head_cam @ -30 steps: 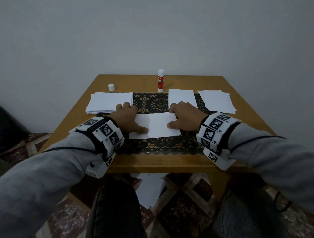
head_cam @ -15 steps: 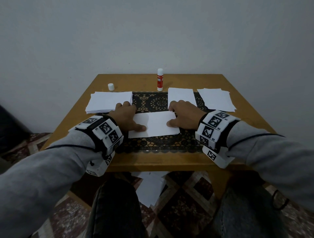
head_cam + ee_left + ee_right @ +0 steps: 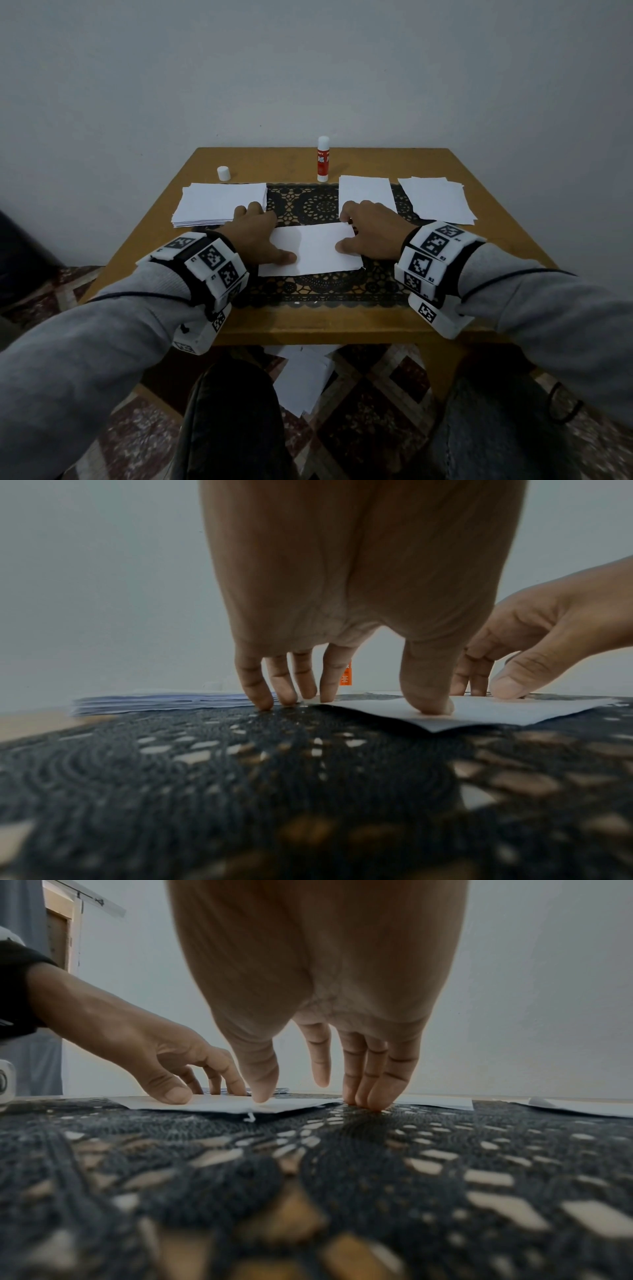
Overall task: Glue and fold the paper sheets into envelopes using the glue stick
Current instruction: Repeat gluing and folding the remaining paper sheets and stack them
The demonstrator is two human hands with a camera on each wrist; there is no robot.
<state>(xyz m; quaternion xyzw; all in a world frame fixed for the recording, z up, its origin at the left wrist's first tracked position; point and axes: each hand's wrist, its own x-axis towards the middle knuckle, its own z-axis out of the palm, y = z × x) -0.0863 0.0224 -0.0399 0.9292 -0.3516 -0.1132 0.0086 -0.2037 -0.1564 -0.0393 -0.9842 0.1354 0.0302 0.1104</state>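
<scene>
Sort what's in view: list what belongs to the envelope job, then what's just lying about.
Job: folded sheet under left hand and right hand; glue stick; its cap; paper stack; folded pieces.
Lying about: lace mat; papers on floor.

Your left hand (image 3: 257,236) hides the folded sheet's (image 3: 313,250) left edge and the stack's (image 3: 219,207) near corner, the glue stick's (image 3: 322,159) label is too small to read, and both wrist views blur the lace mat (image 3: 240,791) up close.

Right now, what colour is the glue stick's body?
Red, white cap, on the glue stick; head view.
</scene>
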